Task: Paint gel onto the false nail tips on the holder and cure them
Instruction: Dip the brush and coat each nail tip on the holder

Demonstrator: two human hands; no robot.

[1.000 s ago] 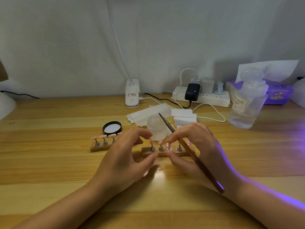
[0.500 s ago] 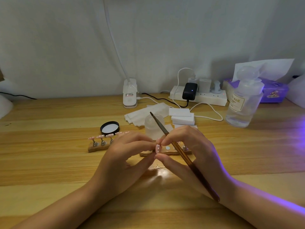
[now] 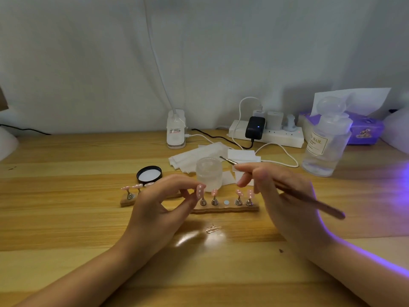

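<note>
While the left hand (image 3: pixel 155 204) is pinching one pink nail tip (image 3: pixel 199 191) between thumb and forefinger, just above the left end of the near holder (image 3: pixel 225 208), the right hand (image 3: pixel 285 196) is gripping a thin brush (image 3: pixel 309 199) in curled fingers, its tip pointing up and left over the gel jar (image 3: pixel 208 172). Two wooden holders are lying on the bench (image 3: pixel 66 218). The near one is carrying four metal stands and one bare round spot in the middle; three tips are sitting on stands, and whether the pinched tip is touching the leftmost stand is hard to tell. The far holder (image 3: pixel 127 200), to the left, is showing two stands and about three tips; the left hand is hiding the rest. One black lid (image 3: pixel 149 174) is lying beside the open jar. Behind are white wipes (image 3: pixel 194 156), one power strip (image 3: pixel 265 135) with several plugs, one clear bottle (image 3: pixel 324 149) and one purple tissue box (image 3: pixel 365 129), partly hidden by the bottle. Violet light is falling across the right forearm; its source is cut off.
</note>
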